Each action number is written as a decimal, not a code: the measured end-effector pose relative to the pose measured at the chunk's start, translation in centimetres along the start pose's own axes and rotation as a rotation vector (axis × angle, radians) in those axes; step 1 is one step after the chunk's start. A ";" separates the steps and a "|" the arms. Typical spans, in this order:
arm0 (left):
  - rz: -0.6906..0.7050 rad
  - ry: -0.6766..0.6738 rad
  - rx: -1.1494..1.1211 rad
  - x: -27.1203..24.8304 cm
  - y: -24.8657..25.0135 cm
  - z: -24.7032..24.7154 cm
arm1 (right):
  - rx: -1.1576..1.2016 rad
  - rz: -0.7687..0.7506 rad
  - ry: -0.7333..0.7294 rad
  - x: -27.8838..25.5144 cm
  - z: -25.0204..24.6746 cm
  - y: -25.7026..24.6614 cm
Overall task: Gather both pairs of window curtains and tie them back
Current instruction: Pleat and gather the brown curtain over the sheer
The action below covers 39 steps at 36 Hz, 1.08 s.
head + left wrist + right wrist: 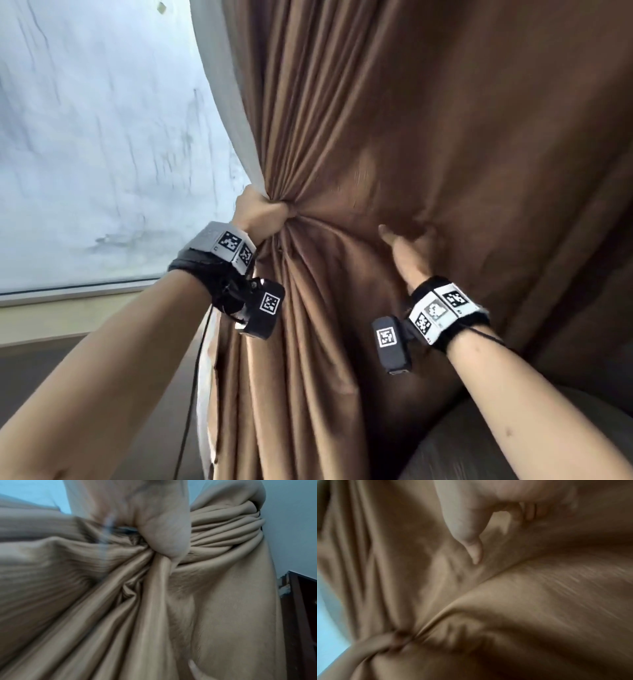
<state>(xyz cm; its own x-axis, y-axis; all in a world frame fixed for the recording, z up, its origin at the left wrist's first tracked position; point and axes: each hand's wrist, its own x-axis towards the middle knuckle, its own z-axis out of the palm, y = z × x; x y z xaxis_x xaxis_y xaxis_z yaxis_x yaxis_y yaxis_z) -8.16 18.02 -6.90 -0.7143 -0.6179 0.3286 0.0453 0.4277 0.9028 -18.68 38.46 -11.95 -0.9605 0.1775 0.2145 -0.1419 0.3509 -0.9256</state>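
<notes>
Squeezing a bunch of the brown curtain in its closed fingers, the left hand holds it beside the window, while the right hand presses spread fingers on the cloth, further right.

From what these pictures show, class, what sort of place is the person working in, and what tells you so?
Probably a room indoors, beside a window: a brown curtain hangs by the window pane, and the left hand grips its gathered folds while the right hand reaches in.

Open window glass left; brown curtain blocks right.
</notes>
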 end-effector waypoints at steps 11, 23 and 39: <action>0.004 -0.317 -0.184 -0.8 0.4 -0.8 | 0.520 0.169 -0.778 1.8 0.2 1.4; -0.046 -0.332 -0.173 -0.2 0.0 -1.0 | 0.519 0.180 -0.804 -1.9 2.6 -3.4; 0.064 -0.142 -0.190 -0.4 -0.6 2.6 | -0.139 -0.642 -0.246 -7.2 3.1 -4.7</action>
<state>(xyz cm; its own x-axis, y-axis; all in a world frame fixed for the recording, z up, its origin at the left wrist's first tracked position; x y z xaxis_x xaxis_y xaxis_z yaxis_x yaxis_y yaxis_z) -9.73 19.66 -8.30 -0.7963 -0.4883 0.3569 0.2150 0.3229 0.9217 -11.81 32.65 -10.17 -0.7253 -0.3118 0.6137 -0.6834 0.4335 -0.5874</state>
